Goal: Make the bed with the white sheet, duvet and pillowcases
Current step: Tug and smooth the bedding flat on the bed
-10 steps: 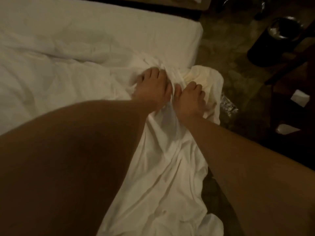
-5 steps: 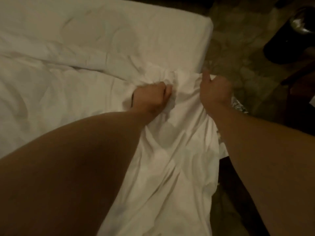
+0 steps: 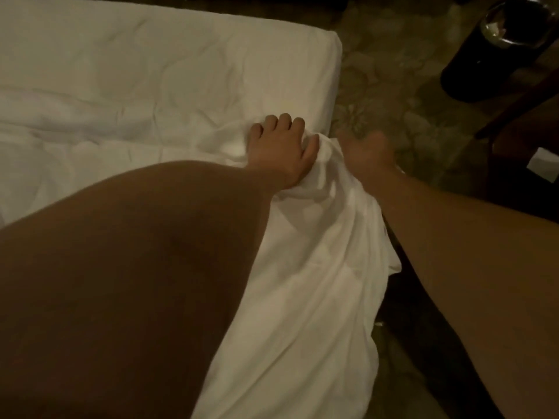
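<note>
White cotton sheet (image 3: 311,282) hung bunched off the near right edge of the mattress (image 3: 181,55), both hands at its gathered top.

Nearest, the sheet's long folds ran from the floor by the person up toward the mattress's right corner. The left hand (image 3: 279,154) lay on the bunch, fingers curled into the cloth. Just right of it, off the edge, the right hand (image 3: 367,154) was blurred, apparently spread and holding nothing. Farther off, a dark bin (image 3: 490,55) stood on the carpet.
</note>
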